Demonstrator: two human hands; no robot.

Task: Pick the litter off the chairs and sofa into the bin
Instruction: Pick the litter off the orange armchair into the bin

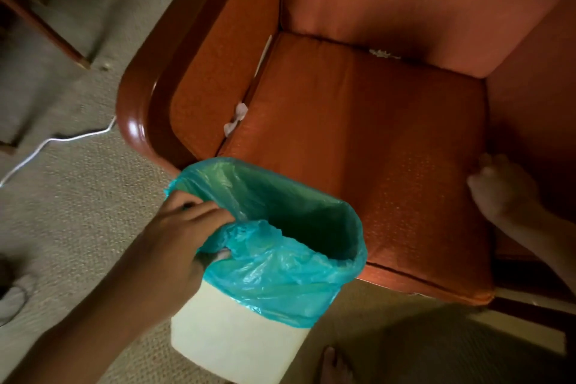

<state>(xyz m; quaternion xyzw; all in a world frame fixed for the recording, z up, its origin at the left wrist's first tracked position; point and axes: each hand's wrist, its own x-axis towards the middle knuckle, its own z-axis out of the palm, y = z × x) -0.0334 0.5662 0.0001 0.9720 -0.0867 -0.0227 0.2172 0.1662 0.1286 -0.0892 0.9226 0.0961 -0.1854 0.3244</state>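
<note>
Head view: left hand [184, 224] pinches bin [237, 337] rim through liner [280, 262], bin beside chair [374, 134] front. Right hand [498, 193] blurred at seat edge; I cannot tell its grip. Tissue [235, 118] wedged in armrest gap; scraps [383, 53] at backrest. Risk: liner slipping off, tissue pushed deeper. Bin interior dark.

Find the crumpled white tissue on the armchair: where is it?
In the head view, the tissue sits wedged in the gap between the seat cushion and the chair's left armrest, beyond the bin.
</note>
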